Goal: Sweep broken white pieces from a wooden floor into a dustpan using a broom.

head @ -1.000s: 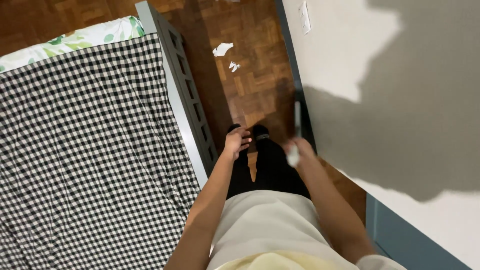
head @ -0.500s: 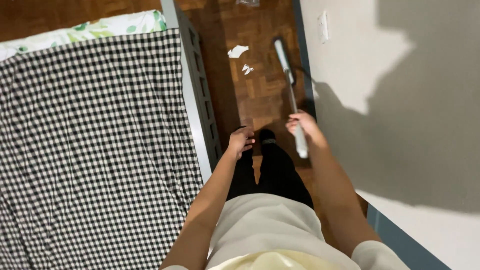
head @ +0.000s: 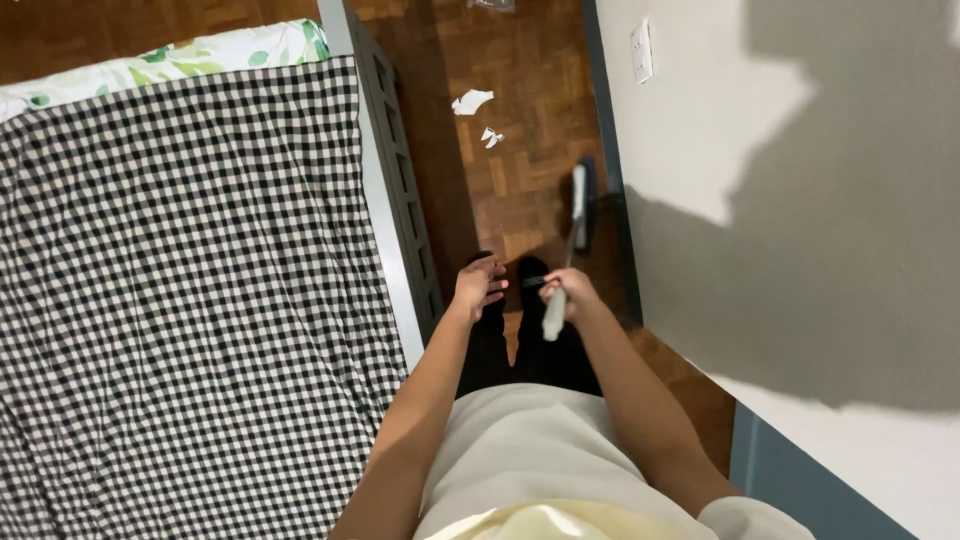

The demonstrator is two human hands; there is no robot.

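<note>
Head view: right hand (head: 568,293) is clamped on a broom (head: 570,240) whose head rests on the floor (head: 520,190) near the wall (head: 700,150); left hand (head: 478,287) hangs apart, empty. Paper scraps (head: 472,102) lie farther off; a cramped swing risks knocking the bed frame (head: 395,200).

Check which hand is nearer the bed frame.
Left. The left hand hovers empty just beside the grey bed frame. The right hand is farther off toward the wall, gripping a broom handle.
</note>
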